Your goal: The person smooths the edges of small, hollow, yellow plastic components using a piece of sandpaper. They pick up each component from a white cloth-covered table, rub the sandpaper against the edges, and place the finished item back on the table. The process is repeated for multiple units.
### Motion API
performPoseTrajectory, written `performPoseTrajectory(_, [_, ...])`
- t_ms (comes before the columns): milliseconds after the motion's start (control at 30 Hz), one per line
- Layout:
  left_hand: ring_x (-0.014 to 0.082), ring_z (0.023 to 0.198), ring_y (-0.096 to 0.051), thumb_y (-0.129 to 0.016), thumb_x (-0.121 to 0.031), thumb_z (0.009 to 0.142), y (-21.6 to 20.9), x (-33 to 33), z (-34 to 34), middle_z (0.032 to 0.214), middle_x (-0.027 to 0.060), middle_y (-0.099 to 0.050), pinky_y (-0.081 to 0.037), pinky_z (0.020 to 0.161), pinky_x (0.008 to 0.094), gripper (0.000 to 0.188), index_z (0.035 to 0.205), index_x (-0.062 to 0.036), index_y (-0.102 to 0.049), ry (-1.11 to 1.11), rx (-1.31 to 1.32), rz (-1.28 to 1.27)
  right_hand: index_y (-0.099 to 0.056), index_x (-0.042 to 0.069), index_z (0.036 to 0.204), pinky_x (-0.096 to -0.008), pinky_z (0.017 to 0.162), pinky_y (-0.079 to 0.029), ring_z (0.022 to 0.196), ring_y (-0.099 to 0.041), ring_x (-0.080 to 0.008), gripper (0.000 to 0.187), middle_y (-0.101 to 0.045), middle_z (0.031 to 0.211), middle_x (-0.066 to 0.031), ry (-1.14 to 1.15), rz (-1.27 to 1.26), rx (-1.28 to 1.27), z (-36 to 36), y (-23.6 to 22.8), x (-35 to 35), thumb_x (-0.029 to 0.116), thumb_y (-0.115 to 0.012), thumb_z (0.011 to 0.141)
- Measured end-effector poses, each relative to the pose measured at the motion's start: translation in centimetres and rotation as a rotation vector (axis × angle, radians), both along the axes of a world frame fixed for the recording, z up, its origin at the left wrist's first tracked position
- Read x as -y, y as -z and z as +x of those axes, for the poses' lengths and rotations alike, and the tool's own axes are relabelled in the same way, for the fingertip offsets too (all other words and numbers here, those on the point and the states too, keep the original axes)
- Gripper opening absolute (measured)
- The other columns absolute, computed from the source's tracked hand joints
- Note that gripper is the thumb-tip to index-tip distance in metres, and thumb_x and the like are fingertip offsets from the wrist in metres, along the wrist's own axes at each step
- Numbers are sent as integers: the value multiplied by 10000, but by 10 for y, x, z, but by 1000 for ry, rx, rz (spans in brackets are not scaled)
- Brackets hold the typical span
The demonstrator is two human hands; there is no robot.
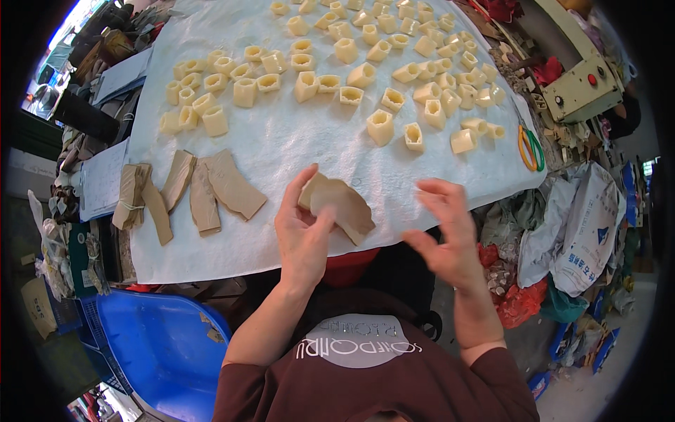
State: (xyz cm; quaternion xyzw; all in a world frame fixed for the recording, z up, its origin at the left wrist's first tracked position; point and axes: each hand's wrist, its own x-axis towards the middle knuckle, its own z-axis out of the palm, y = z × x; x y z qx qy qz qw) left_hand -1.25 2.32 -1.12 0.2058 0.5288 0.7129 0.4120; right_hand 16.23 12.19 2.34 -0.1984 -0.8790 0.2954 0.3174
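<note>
My left hand [301, 235] grips a flat tan piece [346, 205] with a wavy, uneven edge, its thumb lying across the face. A paler, cream-coloured part shows by the fingers at its upper left; I cannot tell whether that is a separate thing. To the right, my right hand [446, 228] is raised with fingers apart, touching nothing. Several similar tan strips [230, 184] lie on the white-covered table [295, 151] to the left, and a bundle of them [128, 197] appears tied with string. Beyond my hands stand many short, hollow, cream-yellow blocks [380, 127].
A blue plastic chair or tub [165, 352] is at lower left. Green and orange scissor-like handles [532, 149] lie at the table's right edge. White sacks [580, 232] and a red bag [522, 302] crowd the right side. A cream machine with a red button [582, 88] stands far right.
</note>
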Motion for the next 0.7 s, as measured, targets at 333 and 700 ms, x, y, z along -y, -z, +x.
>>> performPoseTrajectory(333, [108, 840, -576, -530, 34, 777, -2, 9, 17, 931, 54, -600, -476, 734, 233, 292, 1066, 40, -567, 212, -29, -71, -541, 54, 832, -413, 887, -359, 1085, -380, -349, 201, -449, 1149, -131, -216, 1, 8, -47, 9, 1, -24, -627, 668])
performPoseTrajectory(700, [109, 864, -532, -525, 24, 792, 8, 1, -9, 992, 80, -563, -444, 759, 244, 385, 1174, -1, -480, -89, -18, -92, -497, 15, 1106, -287, 658, -430, 644, -536, -160, 385, -597, 786, -83, 396, -554, 513, 132, 41, -49, 50, -625, 744])
